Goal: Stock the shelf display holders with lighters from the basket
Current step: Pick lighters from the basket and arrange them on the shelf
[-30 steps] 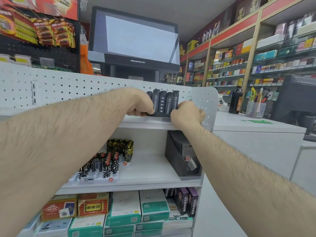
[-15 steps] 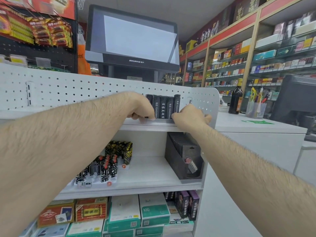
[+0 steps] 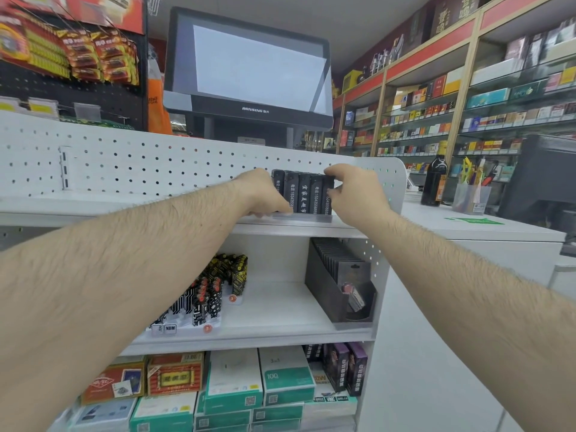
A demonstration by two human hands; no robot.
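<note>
A row of black lighters (image 3: pixel 304 193) with white lettering stands upright on the top shelf (image 3: pixel 299 227) of a white display unit, against its perforated back panel (image 3: pixel 156 165). They sit side by side, touching, in a low clear holder (image 3: pixel 307 217) at the shelf's front edge.

The left hand (image 3: pixel 261 194) is at the left end of the row, its fingers curled down at the holder and the front of the first lighter; how firm its grip is cannot be told, since the fingertips are partly hidden. The right hand (image 3: pixel 353 190) is at the right end, its grip closed on the last lighter, thumb and fingers pinching it near the top.

On the middle shelf (image 3: pixel 280 307) below stand patterned black lighters (image 3: pixel 215 291) in a white tray at the left, and a dark box of carded items (image 3: pixel 339 285) at the right. The bottom shelf holds green and white boxes (image 3: pixel 261 385), red packs (image 3: pixel 146 380) and small purple boxes (image 3: pixel 343 366).

Behind the unit stands a monitor (image 3: pixel 249 70). To the right is a white worktop (image 3: pixel 473 227) bearing a dark bottle (image 3: pixel 434 179) and a clear cup of pens (image 3: pixel 470 194). Wall shelves of packets (image 3: pixel 436 120) fill the far right.
</note>
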